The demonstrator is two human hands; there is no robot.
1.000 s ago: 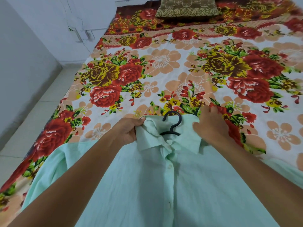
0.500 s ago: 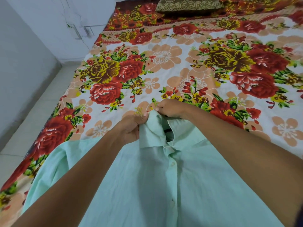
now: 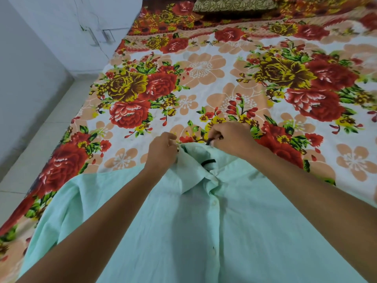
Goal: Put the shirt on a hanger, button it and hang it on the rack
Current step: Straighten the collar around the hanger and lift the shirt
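Covering the bed point(image 3: 204, 66), a floral sheet under the mint shirt point(image 3: 204, 231).

Single head-worn wide-angle view, pitched forward and down over the bed point(image 3: 204, 64). Close range: both forearms enter from the bottom edge, hands meeting mid-frame. Beyond the hands, a pillow point(image 3: 234, 5); to their left, floor point(image 3: 40, 139) and wall point(image 3: 24, 68).

shirt point(image 3: 234, 231): showing plain pale mint green
hanger point(image 3: 208, 162): showing black
bedsheet point(image 3: 204, 82): displaying red, yellow and peach flowers on white
pillow point(image 3: 234, 4): showing olive-brown pattern
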